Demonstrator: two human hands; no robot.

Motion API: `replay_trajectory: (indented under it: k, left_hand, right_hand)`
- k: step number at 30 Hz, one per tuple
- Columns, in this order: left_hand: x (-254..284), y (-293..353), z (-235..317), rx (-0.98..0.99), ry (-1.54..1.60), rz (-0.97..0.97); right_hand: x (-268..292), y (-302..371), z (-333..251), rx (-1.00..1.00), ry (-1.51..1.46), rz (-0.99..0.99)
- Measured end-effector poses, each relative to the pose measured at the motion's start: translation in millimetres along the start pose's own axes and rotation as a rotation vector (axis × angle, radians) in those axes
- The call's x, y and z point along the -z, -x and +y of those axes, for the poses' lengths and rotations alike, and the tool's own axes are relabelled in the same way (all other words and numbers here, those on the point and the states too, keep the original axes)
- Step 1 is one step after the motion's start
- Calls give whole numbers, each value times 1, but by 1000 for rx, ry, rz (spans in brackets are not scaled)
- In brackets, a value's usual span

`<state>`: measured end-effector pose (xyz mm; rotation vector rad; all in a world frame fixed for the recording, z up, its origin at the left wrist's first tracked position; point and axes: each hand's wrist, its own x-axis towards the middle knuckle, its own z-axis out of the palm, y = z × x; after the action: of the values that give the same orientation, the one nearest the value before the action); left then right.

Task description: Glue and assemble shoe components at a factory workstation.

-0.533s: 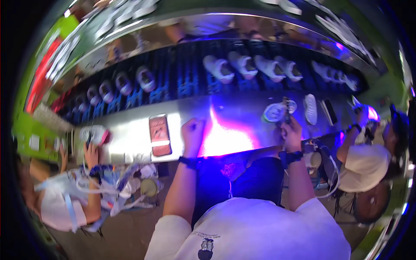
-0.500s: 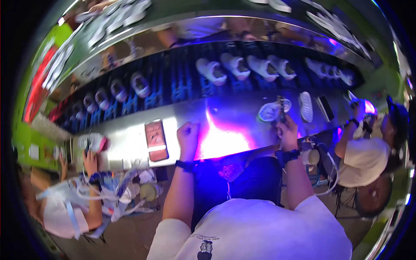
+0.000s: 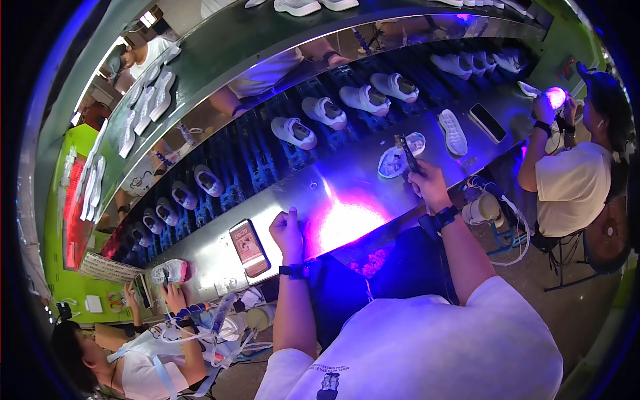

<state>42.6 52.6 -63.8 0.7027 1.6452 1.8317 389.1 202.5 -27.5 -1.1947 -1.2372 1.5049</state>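
Note:
A slim dark-handled brush [image 3: 409, 156] is pinched in my right hand [image 3: 429, 184]. Its pale end lies over a white oval dish [image 3: 391, 163], which sits against a second small white container [image 3: 416, 141]. My left hand [image 3: 286, 233] forms a fist with the thumb uppermost, raised near the table's front edge; nothing shows in it. Between my hands a bright white and magenta patch of light [image 3: 349, 223] falls on the metal table [image 3: 280, 200]. To the right of the dish lies a white shoe sole [image 3: 453, 132].
A dark slatted conveyor [image 3: 253, 143] behind the table carries several pale shoes [image 3: 365, 99]. Phones lie at the left [image 3: 249, 248] and right [image 3: 487, 123]. Soles rest on the upper shelf [image 3: 220, 60]. One co-worker [image 3: 143, 353] sits left, another [image 3: 573, 173] right.
My view has tilted, so the table now slopes up to the right. The brush still reaches over the dish. Shoes on the conveyor appear further left relative to my hands.

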Motion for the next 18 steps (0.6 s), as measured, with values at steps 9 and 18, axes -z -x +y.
replay_trajectory:
  k: [9, 18]
  left_hand:
    - [-13, 2, 9, -54, -272, -23]
    - [-42, -32, 79, 19, -553, -497]
  right_hand:
    - [8, -5, 4, 102, 12, -45]
    - [28, -11, 11, 52, 26, -130]
